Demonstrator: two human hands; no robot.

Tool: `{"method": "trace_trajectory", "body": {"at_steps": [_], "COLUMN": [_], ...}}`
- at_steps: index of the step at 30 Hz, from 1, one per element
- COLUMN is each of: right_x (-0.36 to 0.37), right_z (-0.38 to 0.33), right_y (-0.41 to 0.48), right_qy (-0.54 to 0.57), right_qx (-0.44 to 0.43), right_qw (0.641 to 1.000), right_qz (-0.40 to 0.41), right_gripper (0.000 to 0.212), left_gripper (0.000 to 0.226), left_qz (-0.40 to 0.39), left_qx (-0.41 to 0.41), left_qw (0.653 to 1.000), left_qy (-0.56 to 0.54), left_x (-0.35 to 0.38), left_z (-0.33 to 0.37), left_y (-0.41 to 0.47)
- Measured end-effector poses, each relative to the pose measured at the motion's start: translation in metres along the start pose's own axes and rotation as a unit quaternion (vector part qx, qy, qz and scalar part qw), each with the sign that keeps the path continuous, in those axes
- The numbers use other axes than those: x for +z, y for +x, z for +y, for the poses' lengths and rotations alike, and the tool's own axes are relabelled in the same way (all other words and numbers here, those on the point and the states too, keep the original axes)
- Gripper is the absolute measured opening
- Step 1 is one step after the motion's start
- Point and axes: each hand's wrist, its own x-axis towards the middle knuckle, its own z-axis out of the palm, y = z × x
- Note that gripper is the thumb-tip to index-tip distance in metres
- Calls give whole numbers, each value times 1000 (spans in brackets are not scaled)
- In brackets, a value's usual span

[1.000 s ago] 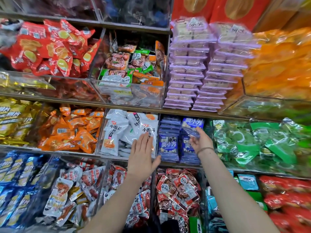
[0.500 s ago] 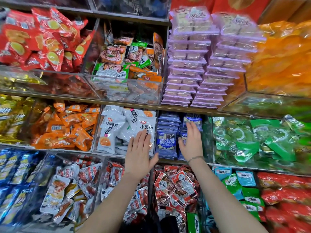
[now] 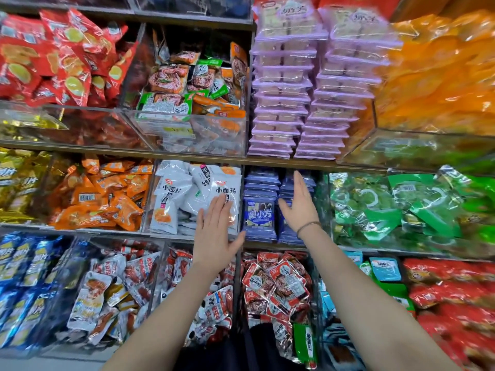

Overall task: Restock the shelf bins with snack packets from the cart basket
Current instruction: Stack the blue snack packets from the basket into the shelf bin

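Two bare hands reach to the middle shelf (image 3: 265,245) of a snack display. The left hand (image 3: 214,231), fingers straight and slightly spread, its grip released, lies over the front of the bin of white packets (image 3: 182,196), which sits at 9 o'clock from two stacks of blue packets (image 3: 259,214). The right hand (image 3: 300,207), flat, its grip likewise released and holding nothing, stands against the right-hand blue stack with fingertips pointing to 12 o'clock. It appears to touch the packets, though the contact is hard to make out. A thin band (image 3: 308,226) circles the right wrist. Green packets (image 3: 388,204) fill the bin at 3 o'clock from the blue stacks. Orange packets (image 3: 107,194) lie at 9 o'clock from the white ones, and purple trays (image 3: 284,103) are stacked at 12 o'clock.
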Motion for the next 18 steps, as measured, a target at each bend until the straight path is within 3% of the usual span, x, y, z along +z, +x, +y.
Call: {"method": "trace_trajectory", "body": {"at_steps": [5, 9, 13, 16, 18], "right_x": [-13, -9, 3, 12, 21], "right_z": [-12, 2, 24, 46, 62], "right_y": [-70, -144, -218, -278, -319], "right_qy": [218, 235, 245, 224, 208], "right_qx": [21, 55, 112, 175, 212], "right_qw": [975, 969, 962, 955, 946], "right_qz": [-29, -44, -46, -85, -130], "right_gripper": [61, 33, 14, 15, 16], "left_gripper": [60, 34, 27, 27, 14], "left_qz": [63, 38, -86, -185, -226], "left_qx": [-20, -26, -62, -118, -155], "left_qw": [990, 984, 985, 967, 951], "left_qy": [-124, -172, -139, -127, -146], "left_x": [-18, -23, -13, -2, 4], "left_z": [20, 29, 23, 17, 16], "left_y": [-23, -71, -138, -194, -233]}}
